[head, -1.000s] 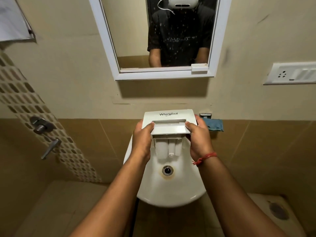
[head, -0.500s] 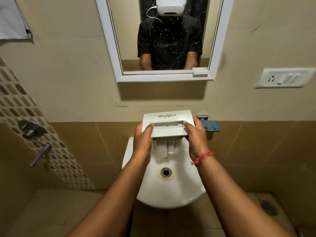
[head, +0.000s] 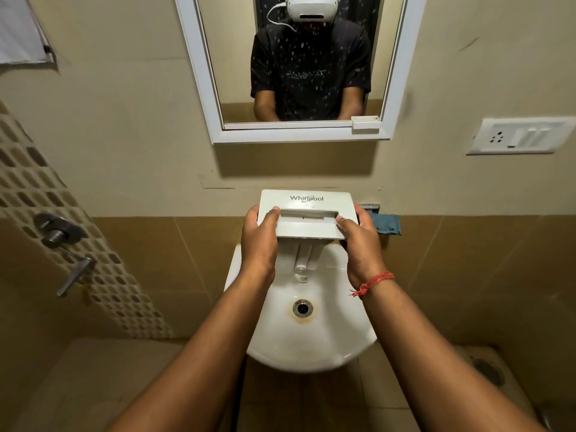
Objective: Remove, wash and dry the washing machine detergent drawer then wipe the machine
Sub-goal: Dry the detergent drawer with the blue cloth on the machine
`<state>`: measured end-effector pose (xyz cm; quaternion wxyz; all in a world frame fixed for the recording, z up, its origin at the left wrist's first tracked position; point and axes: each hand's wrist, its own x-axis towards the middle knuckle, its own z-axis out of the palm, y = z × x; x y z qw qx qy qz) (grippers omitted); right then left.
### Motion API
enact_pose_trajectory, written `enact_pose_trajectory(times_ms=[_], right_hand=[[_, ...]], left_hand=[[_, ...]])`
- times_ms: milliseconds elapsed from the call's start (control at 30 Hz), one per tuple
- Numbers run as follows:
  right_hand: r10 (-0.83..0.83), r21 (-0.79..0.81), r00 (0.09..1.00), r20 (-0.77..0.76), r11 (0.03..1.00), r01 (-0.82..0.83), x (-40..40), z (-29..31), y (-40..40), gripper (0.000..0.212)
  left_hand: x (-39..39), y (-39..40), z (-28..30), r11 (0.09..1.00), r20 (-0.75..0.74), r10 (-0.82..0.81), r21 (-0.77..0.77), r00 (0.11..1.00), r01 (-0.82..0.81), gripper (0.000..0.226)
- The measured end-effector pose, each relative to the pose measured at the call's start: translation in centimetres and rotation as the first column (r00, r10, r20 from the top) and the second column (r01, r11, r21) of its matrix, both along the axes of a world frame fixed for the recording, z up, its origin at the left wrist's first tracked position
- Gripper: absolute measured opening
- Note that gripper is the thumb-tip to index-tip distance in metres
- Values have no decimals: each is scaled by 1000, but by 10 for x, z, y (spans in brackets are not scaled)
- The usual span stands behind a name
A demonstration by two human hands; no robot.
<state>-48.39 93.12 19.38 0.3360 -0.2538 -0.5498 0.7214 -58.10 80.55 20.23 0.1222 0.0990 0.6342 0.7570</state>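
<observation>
both hands (head: pixel 260 241) (head: pixel 361 244) grip detergent drawer (head: pixel 307 210) over sink (head: pixel 311 347), seemingly upright.

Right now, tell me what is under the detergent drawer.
Under the detergent drawer lies the white sink, its drain showing. The drawer hides the basin's back and any tap there.

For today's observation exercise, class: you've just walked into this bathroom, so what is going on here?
A person holds a white detergent drawer over a white sink, the left hand gripping one end and the right hand the other. The drawer's front panel faces up towards the camera. No running water can be made out. A blue cloth sits on the wall ledge to the right. A mirror above reflects the person.
</observation>
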Motion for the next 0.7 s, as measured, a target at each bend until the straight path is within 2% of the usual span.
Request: enact_pose_trajectory(times_ms=[233, 400, 567, 700], right_hand=[[6, 38, 1000, 18, 999, -7, 1, -3, 3, 42], [5, 44, 1000, 9, 999, -5, 0, -4, 5, 39], [3, 63, 1000, -12, 998, -2, -3, -3, 4, 36], [19, 63, 1000, 17, 998, -20, -8, -8, 4, 35]], left_hand=[[3, -2, -3, 1000, 24, -5, -13, 1000, 6, 35], [4, -3, -7, 999, 58, -5, -46, 998, 7, 57], [3, -6, -11, 1000, 33, 6, -22, 999, -5, 36], [1, -10, -17, 999, 99, -34, -7, 995, 35, 30]])
